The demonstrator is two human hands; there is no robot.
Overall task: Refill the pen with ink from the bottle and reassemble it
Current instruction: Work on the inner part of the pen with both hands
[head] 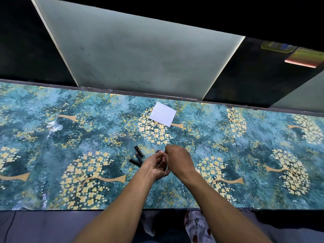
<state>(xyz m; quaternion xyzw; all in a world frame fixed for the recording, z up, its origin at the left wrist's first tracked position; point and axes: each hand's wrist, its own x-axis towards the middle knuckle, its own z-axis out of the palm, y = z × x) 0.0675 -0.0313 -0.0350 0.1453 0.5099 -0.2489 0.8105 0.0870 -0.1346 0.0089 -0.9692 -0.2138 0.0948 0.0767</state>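
My left hand [155,166] curls around the ink bottle [164,166], which is mostly hidden between my two hands at the middle of the table. My right hand [177,159] is over the bottle's top with its fingers pinched; what they pinch is hidden. A small round reddish cap-like thing [159,151] shows just beyond the fingertips. Three dark pen parts lie just left of my hands: a black piece [138,151], a thin piece with a red tip [138,157] and another black piece [135,162].
A white sheet of paper [163,114] lies farther back on the table. The table [70,137] wears a teal cloth with gold flower trees. A frosted glass panel [131,50] rises behind it. A crumpled cloth [196,225] rests on my lap.
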